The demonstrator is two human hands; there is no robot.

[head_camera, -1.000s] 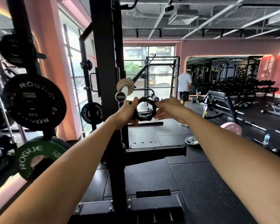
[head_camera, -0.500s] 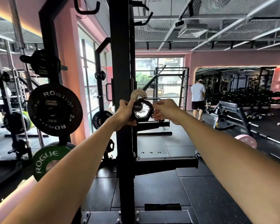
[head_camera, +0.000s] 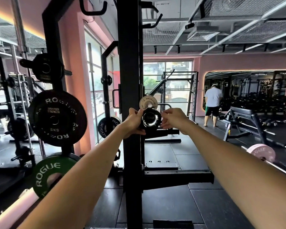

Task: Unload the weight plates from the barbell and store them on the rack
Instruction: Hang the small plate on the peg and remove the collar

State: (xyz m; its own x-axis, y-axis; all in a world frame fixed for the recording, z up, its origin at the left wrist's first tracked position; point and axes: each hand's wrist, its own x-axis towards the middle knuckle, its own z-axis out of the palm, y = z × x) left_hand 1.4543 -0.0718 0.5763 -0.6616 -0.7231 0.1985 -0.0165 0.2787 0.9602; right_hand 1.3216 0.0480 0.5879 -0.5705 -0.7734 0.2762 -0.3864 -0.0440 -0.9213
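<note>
Both bare forearms reach forward past the black rack upright (head_camera: 130, 96). At their ends, the left hand (head_camera: 133, 120) and the right hand (head_camera: 172, 119) hold a small black weight plate (head_camera: 151, 120) between them, left fingers curled round its left edge and right fingers pinching its right edge. The plate sits over the chrome end of a storage peg on the upright, the peg's end cap showing through its hole. Just behind it on the same peg is a small white Rogue plate (head_camera: 148, 102). To the left hang a black 5 kg Rogue plate (head_camera: 57, 118) and a green Rogue plate (head_camera: 47, 172) below it. Farther off, a pink plate (head_camera: 261, 153) lies on the floor.
</note>
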